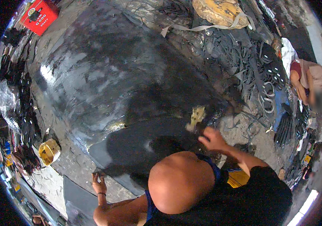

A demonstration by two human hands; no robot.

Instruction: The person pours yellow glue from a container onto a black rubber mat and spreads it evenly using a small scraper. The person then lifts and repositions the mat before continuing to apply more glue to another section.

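A large black sheet [104, 56], like rubber, lies in front of me, with shiny wet patches over its far and left parts. The near part looks matt and dark. My left hand [99, 185] is at its near left edge, fingers bent and pinching the border. Over the right side of the sheet, my right hand [214, 140] has its fingers closed at a flat spreader [197, 116] crusted with yellowish glue; the fingertips are slightly blurred. A bare knee [181, 182] rises between my arms and hides part of the near edge.
A yellowish tub [50, 151] stands left of the sheet. The red tin [39, 17] is at the far left. Dark strip offcuts [236, 52] heap at the right, below a yellow lump [221, 13] with a pale strap. Another person [309, 77] sits at far right.
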